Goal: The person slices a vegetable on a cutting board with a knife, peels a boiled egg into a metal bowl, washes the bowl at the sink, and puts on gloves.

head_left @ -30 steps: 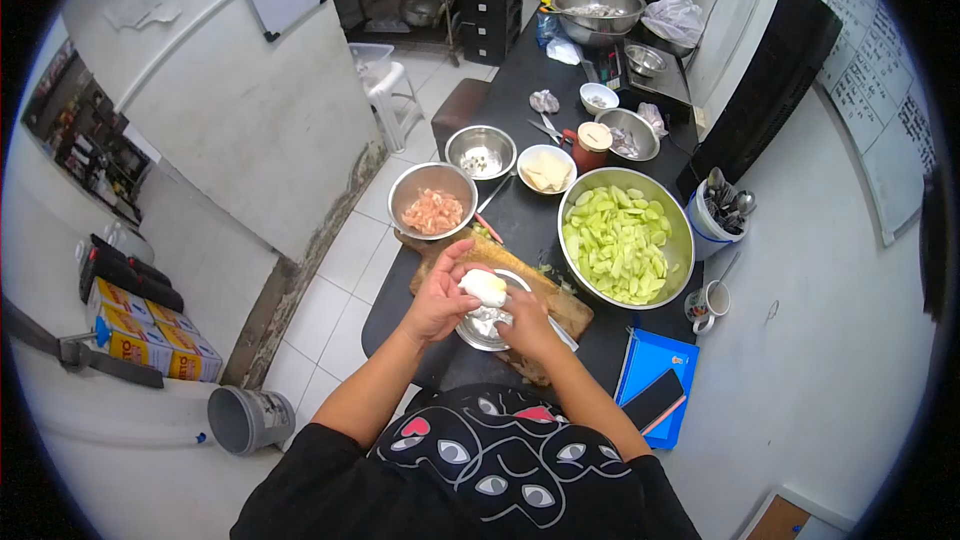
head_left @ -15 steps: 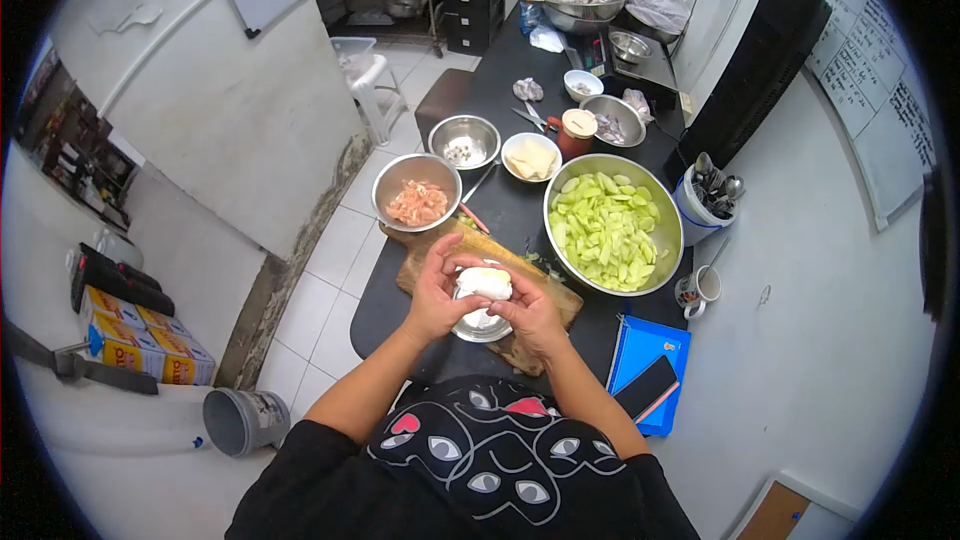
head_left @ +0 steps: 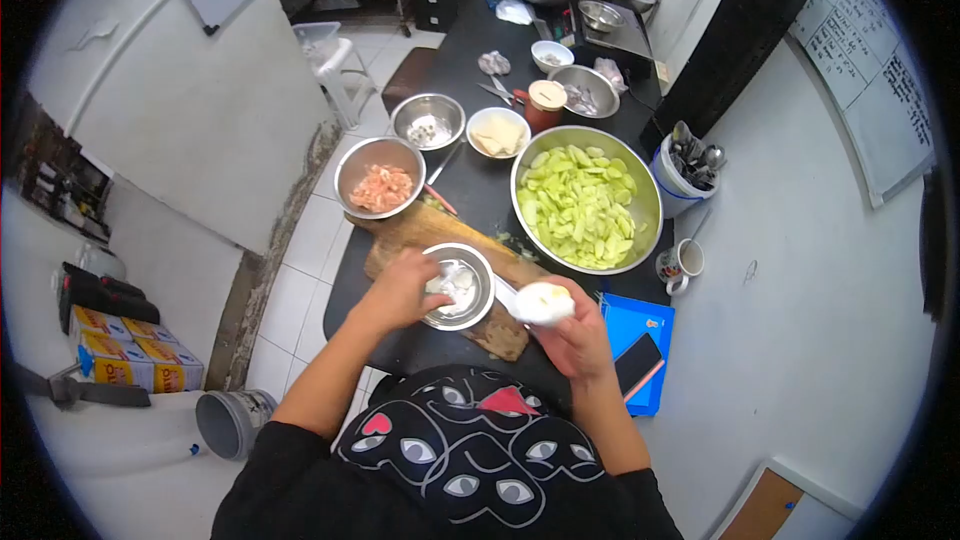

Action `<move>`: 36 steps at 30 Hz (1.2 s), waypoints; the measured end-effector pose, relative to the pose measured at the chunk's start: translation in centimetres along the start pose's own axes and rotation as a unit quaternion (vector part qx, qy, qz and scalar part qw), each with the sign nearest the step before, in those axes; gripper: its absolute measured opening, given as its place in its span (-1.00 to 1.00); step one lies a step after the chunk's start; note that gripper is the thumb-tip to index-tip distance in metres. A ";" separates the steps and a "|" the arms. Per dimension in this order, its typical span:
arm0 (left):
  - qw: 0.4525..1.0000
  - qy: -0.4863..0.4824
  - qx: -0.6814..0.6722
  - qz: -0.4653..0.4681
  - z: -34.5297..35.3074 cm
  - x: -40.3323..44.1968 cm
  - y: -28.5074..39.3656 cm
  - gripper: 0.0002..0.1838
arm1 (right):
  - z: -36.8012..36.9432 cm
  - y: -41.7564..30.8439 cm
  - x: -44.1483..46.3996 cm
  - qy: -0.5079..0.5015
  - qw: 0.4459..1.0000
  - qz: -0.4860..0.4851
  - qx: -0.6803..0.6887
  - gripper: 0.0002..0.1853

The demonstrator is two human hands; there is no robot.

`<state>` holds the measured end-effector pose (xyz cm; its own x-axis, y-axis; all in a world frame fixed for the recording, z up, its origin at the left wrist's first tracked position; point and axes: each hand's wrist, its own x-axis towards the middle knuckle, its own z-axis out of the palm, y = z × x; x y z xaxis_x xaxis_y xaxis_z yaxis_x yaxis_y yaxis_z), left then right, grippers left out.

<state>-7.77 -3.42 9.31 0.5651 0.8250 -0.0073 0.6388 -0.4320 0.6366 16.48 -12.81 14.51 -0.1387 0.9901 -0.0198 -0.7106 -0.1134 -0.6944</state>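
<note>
My right hand [head_left: 582, 338] holds a rounded white piece with a yellowish top [head_left: 545, 302], to the right of a small metal bowl [head_left: 484, 312]. My left hand [head_left: 402, 288] reaches over that bowl's left rim, its fingers bent down at white pieces [head_left: 460, 282] inside. Whether those fingers grip a piece is too small to tell. The bowl stands on a wooden cutting board [head_left: 400, 230]. A white blade-like strip [head_left: 506, 296] lies on the board between the bowl and my right hand.
Behind the board stand a bowl of pink meat pieces [head_left: 381, 188], a bowl with small bits [head_left: 428, 122], a white bowl of pale slices [head_left: 498, 132] and a knife [head_left: 443, 164]. Right are a large bowl of green slices [head_left: 585, 207], a mug [head_left: 680, 262], a blue folder [head_left: 655, 318] and a phone [head_left: 637, 365].
My hands have moved apart. The right has carried the white piece to the right; the left has let go of it and gone down to the small bowl. The view has shifted.
</note>
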 end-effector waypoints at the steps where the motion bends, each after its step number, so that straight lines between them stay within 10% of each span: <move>1: 0.994 -0.089 0.058 -0.023 0.4 0.0 -0.8 -0.58 | 0.7 -1.2 -1.1 0.004 1.000 -0.019 -0.017 -0.42; 10: 0.994 0.010 0.107 -0.030 4.3 5.8 -0.4 -0.77 | 4.7 -8.2 -5.6 -0.286 0.958 -0.020 -0.013 -0.41; 21: 0.964 -0.066 0.241 -0.090 11.6 15.2 2.2 -0.82 | 3.5 -9.0 -3.6 -0.360 0.911 -0.171 0.102 -0.62; 36: 0.940 -0.048 0.200 -0.272 16.7 17.9 2.3 -0.37 | -1.0 -13.4 -2.2 -0.299 0.930 -0.213 0.025 -0.62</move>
<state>12.56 4.31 -2.29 0.1305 0.9350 -0.3297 0.9812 -0.0743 0.1779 26.98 -13.36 23.18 -0.1851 0.7250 0.6634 -0.8182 0.2602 -0.5127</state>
